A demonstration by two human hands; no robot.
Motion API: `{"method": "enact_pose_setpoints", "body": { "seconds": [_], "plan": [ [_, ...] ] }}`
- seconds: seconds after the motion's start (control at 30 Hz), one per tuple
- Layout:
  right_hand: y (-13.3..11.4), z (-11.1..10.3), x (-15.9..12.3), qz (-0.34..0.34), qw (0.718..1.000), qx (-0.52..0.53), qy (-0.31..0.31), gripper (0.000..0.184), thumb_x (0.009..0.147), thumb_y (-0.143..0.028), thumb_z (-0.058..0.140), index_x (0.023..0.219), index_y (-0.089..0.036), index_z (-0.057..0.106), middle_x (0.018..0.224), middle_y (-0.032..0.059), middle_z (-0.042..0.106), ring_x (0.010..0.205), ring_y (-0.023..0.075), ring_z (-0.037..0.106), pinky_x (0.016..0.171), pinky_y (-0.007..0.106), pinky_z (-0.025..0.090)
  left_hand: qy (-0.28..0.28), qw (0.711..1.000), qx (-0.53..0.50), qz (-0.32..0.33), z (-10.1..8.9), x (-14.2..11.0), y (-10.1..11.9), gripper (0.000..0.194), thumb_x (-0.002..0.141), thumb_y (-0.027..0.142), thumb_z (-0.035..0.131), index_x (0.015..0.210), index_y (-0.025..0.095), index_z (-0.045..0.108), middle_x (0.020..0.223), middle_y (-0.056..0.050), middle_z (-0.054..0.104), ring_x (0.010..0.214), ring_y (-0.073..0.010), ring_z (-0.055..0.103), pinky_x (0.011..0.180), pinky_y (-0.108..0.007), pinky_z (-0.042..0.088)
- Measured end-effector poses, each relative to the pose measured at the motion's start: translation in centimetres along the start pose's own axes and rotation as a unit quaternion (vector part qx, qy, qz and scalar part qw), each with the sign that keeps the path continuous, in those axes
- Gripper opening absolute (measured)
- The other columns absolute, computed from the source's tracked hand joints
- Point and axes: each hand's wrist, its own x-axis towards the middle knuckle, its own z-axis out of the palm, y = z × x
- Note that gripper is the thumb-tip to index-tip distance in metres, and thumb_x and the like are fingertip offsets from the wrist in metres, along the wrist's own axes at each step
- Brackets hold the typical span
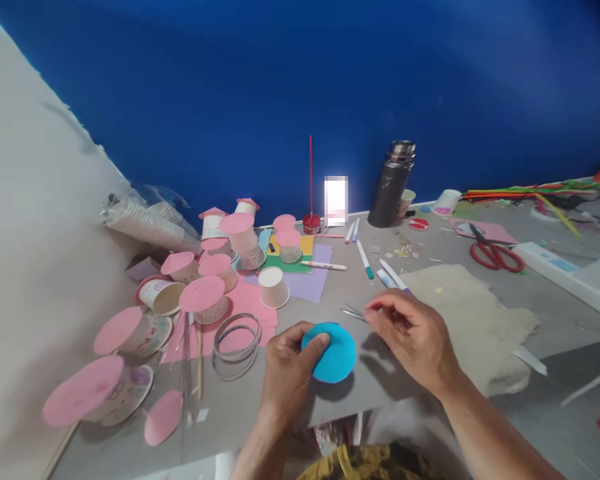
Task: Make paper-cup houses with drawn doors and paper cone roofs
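My left hand [293,360] pinches a round blue paper disc [336,353] between thumb and fingers, low over the front of the table. My right hand [415,337] is raised to the right of the disc, its thumb and forefinger drawn together. What that pinch holds, if anything, is too small to see. Thin metal blades or tips [354,313] show just left of my right fingertips; their other end is hidden behind the hand, so I cannot tell whether it touches them. An upturned white paper cup [273,288] stands beyond my left hand.
Several paper cups topped with pink discs [203,300] crowd the left side, near rolls of tape [237,343]. Markers [365,259] lie mid-table. A black flask [391,187] stands at the back. On the right are red-handled scissors [495,253], a beige cloth [460,320] and a white power strip [570,277].
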Motion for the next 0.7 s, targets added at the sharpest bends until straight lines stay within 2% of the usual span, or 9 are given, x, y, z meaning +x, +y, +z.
{"method": "enact_pose_setpoints", "body": {
  "seconds": [0.1, 0.17, 0.27, 0.4, 0.5, 0.7],
  "plan": [
    [2.0, -2.1, 2.8, 0.035, 0.99, -0.136, 0.003, 0.023, 0.093, -0.038, 0.059, 0.08, -0.023, 0.07, 0.077, 0.0019, 0.072, 0.064, 0.016, 0.06, 0.062, 0.028, 0.044, 0.0, 0.999, 0.019, 0.026, -1.0, 0.5, 0.5, 0.033, 0.069, 0.048, 0.084, 0.072, 0.016, 0.078, 0.064, -0.003, 0.064, 0.06, -0.0155, 0.054, 0.054, -0.024, 0.045],
    [3.5, -3.2, 5.3, 0.076, 0.965, -0.24, -0.071, 0.023, 0.094, -0.038, 0.058, 0.081, -0.024, 0.072, 0.079, 0.0012, 0.074, 0.07, 0.0173, 0.064, 0.063, 0.027, 0.041, -0.009, 0.999, 0.026, 0.04, -1.4, 1.0, 1.3, 0.033, 0.068, 0.048, 0.084, 0.074, 0.016, 0.079, 0.066, -0.004, 0.066, 0.061, -0.0162, 0.055, 0.055, -0.024, 0.046],
    [5.5, -4.4, 9.3, 0.085, 0.944, -0.293, -0.126, 0.019, 0.091, -0.031, 0.062, 0.077, -0.024, 0.074, 0.075, 0.0013, 0.074, 0.072, 0.0187, 0.064, 0.06, 0.027, 0.034, -0.041, 0.996, 0.036, 0.067, -1.0, 1.7, 3.2, 0.028, 0.068, 0.044, 0.084, 0.071, 0.017, 0.079, 0.068, -0.005, 0.069, 0.064, -0.017, 0.057, 0.057, -0.025, 0.048],
    [7.2, -5.9, 13.3, 0.107, 0.922, -0.349, -0.126, 0.017, 0.088, -0.024, 0.063, 0.077, -0.02, 0.075, 0.078, 0.0071, 0.075, 0.073, 0.0208, 0.063, 0.059, 0.029, 0.029, -0.067, 0.99, 0.033, 0.119, 0.7, 3.4, 5.4, 0.021, 0.066, 0.038, 0.084, 0.069, 0.018, 0.078, 0.07, -0.005, 0.069, 0.065, -0.0162, 0.058, 0.056, -0.023, 0.048],
    [7.9, -6.8, 13.9, 0.119, 0.912, -0.369, -0.136, 0.017, 0.089, -0.027, 0.064, 0.078, -0.02, 0.075, 0.081, 0.0084, 0.076, 0.076, 0.0216, 0.065, 0.059, 0.03, 0.029, -0.081, 0.989, 0.027, 0.124, 1.9, 5.1, 5.5, 0.022, 0.064, 0.037, 0.086, 0.067, 0.017, 0.077, 0.068, -0.004, 0.068, 0.064, -0.0154, 0.057, 0.055, -0.023, 0.048],
    [9.4, -6.1, 11.7, 0.119, 0.901, -0.365, -0.201, 0.017, 0.09, -0.031, 0.067, 0.077, -0.022, 0.075, 0.085, 0.0052, 0.077, 0.081, 0.0205, 0.068, 0.06, 0.027, 0.034, -0.102, 0.992, 0.01, 0.073, 2.3, 7.2, 2.4, 0.03, 0.066, 0.044, 0.085, 0.071, 0.016, 0.077, 0.068, -0.005, 0.068, 0.063, -0.0169, 0.058, 0.057, -0.027, 0.05]
  ]
}}
